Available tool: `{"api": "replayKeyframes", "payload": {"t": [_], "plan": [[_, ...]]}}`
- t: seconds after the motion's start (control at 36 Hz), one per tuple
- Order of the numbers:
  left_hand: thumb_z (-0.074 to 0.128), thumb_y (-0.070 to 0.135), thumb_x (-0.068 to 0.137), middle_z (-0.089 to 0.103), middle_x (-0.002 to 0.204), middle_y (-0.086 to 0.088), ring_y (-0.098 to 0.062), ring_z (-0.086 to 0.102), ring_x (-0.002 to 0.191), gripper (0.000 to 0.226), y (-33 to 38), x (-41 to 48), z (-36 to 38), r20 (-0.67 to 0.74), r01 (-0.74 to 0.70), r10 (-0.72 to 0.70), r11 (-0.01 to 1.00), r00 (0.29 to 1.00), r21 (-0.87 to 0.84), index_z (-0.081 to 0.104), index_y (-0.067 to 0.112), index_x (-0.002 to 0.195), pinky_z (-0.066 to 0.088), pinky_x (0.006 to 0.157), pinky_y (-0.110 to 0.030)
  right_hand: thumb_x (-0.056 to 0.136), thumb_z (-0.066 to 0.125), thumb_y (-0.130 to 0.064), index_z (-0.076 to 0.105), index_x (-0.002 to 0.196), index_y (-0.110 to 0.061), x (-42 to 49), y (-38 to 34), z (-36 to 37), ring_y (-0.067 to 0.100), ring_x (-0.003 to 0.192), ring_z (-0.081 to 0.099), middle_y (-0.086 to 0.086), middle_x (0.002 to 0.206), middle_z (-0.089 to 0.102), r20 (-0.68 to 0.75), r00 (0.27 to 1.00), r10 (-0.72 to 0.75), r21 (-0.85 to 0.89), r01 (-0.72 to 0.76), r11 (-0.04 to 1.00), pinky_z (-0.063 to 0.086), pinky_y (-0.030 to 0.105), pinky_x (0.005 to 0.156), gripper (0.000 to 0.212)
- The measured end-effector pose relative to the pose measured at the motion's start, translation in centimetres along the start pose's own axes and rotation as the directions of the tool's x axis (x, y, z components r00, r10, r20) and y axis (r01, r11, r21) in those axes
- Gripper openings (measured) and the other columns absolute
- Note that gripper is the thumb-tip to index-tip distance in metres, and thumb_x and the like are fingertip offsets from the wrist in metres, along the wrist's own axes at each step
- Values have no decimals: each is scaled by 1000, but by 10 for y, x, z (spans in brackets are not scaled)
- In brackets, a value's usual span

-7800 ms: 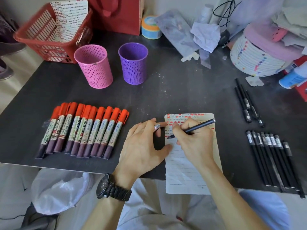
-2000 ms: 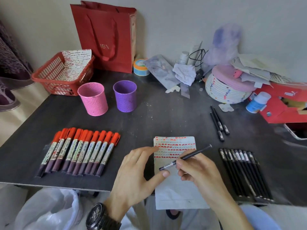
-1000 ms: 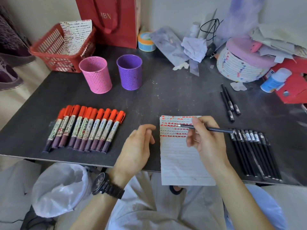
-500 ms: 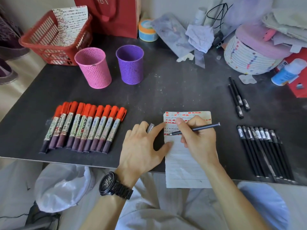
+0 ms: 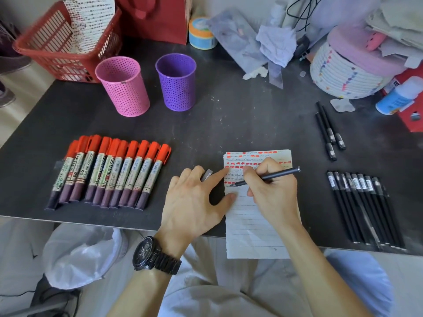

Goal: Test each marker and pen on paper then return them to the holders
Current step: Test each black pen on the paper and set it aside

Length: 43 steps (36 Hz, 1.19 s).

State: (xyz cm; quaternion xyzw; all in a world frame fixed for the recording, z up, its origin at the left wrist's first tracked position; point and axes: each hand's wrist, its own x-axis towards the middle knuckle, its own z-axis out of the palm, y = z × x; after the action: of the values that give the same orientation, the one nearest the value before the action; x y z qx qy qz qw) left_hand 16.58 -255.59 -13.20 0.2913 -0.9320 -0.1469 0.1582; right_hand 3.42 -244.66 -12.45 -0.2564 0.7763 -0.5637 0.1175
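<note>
Matt, dusty dark grey tabletop. Two perforated pen cups, pink and purple, look like plastic. Lined white paper sheet, slightly creased. Slim matt black pen. Red slatted plastic basket.

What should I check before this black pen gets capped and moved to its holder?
1. Pen gripped by right hand: ok.
2. Tip on the paper, test mark made: cannot tell.
3. Paper steadied by left hand at its left edge: ok.
4. Cap at hand, between left fingers: ok.
5. Purple holder and pink holder upright: ok.
6. Which holder takes pens: cannot tell.
</note>
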Motion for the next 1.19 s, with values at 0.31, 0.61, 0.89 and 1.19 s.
{"api": "replayKeyframes", "payload": {"t": [0.31, 0.61, 0.89, 1.19], "plan": [[46, 69, 86, 38, 81, 9, -16, 41, 78, 58, -2, 0, 2, 3, 6, -6, 1000, 1000, 3, 60, 42, 136, 33, 70, -32, 92, 72, -13, 53, 65, -9, 0, 3, -1, 8, 50, 67, 1, 52, 62, 8, 1000, -13, -58, 13, 998, 51, 19, 56, 33], [46, 69, 87, 37, 81, 9, -15, 39, 78, 58, -2, 0, 0, 21, 10, -10, 1000, 1000, 10, 59, 43, 137, 32, 70, -31, 93, 71, -12, 51, 64, -13, 0, 2, 0, 7, 43, 60, 4, 52, 63, 13, 1000, 23, -10, -23, 1000, 43, 23, 52, 35], [45, 69, 86, 38, 81, 9, -17, 41, 77, 58, -1, 0, 1, 6, 11, -11, 1000, 1000, -6, 62, 42, 134, 33, 69, -32, 92, 71, -10, 51, 65, -9, 1, 1, 1, 8, 43, 60, 5, 52, 61, -3, 1000, 19, -4, -20, 1000, 41, 16, 46, 34], [50, 65, 87, 38, 83, 9, -17, 42, 78, 54, -1, -1, -2, 27, 10, -9, 1000, 1000, -22, 61, 41, 135, 31, 69, -32, 92, 70, -10, 52, 64, -14, 0, 2, 0, 6, 47, 62, 1, 51, 61, -5, 1000, 5, -25, -5, 1000, 43, 14, 48, 34]]}}
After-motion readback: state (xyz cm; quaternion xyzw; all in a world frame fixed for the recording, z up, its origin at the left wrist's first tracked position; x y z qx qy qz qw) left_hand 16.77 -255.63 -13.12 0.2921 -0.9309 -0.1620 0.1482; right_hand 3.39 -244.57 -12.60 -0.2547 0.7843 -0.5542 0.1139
